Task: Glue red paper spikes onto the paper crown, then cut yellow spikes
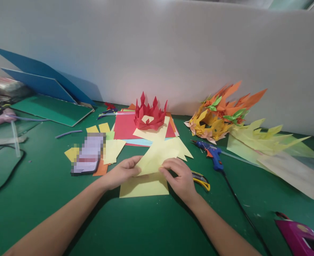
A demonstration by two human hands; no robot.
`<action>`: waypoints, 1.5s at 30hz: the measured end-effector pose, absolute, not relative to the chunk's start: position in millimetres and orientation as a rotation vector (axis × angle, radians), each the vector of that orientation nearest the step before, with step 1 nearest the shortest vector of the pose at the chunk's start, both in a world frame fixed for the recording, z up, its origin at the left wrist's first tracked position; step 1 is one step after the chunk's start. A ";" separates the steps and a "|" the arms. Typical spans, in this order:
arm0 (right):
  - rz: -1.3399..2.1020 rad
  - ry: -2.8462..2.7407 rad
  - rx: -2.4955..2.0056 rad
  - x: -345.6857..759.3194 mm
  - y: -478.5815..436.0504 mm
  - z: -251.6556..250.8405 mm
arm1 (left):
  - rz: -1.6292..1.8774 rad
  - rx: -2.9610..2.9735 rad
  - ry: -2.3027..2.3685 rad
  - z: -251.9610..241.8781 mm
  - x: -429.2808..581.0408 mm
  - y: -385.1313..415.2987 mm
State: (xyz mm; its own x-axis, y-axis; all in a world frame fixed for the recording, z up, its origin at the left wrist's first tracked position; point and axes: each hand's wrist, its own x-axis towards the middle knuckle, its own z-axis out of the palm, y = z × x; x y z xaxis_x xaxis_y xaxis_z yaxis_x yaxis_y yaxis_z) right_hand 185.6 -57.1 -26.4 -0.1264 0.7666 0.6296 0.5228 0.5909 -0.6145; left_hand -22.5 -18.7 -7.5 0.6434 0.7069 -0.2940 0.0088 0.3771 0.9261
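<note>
Between my hands is a pale yellow sheet of paper (153, 160), raised a little over the table. My left hand (125, 172) pinches its left edge between thumb and fingers. At the right lower edge, my right hand (180, 177) grips it with thumb and bent fingertips. Another pale yellow sheet (145, 188) lies flat beneath it. Just right of my right hand is a yellow box cutter (201, 180), partly hidden by it. A red folded-paper crown (150, 115) stands behind, on a stack of coloured paper (123, 126).
A phone (89, 154) rests among paper scraps at left. Blue glue gun (211, 153) and its cord lie right, before orange and yellow paper crowns (215, 124). Blue and green boards (50, 106) stand back left. A magenta device (297, 236) sits front right.
</note>
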 end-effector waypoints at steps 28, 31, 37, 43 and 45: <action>1.501 -1.112 -0.862 165.9 -59.1 -23.8 | 0.823 1.149 0.960 -6.9 -3.5 -30.0; 1.453 -1.079 -0.977 163.6 -60.3 -22.9 | 0.800 1.161 0.897 -11.2 0.4 -32.6; 1.416 -1.010 -1.100 162.6 -60.5 -23.8 | 0.762 1.196 0.956 -12.1 3.7 -33.8; 1.435 -0.923 -1.109 160.4 -60.9 -24.5 | 0.785 1.330 1.092 -7.0 4.2 -33.1; 1.428 -0.927 -1.118 160.1 -61.1 -24.0 | 0.799 1.332 1.120 -6.1 4.9 -33.3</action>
State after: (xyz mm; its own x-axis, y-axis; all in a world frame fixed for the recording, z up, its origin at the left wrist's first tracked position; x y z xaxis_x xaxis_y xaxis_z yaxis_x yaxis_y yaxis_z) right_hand 160.1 -61.1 -24.0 -0.0123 0.9885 -0.1508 -0.2647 -0.1486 -0.9528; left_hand 4.9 -33.3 -6.1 0.3096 0.9369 -0.1625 0.1509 0.1203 0.9812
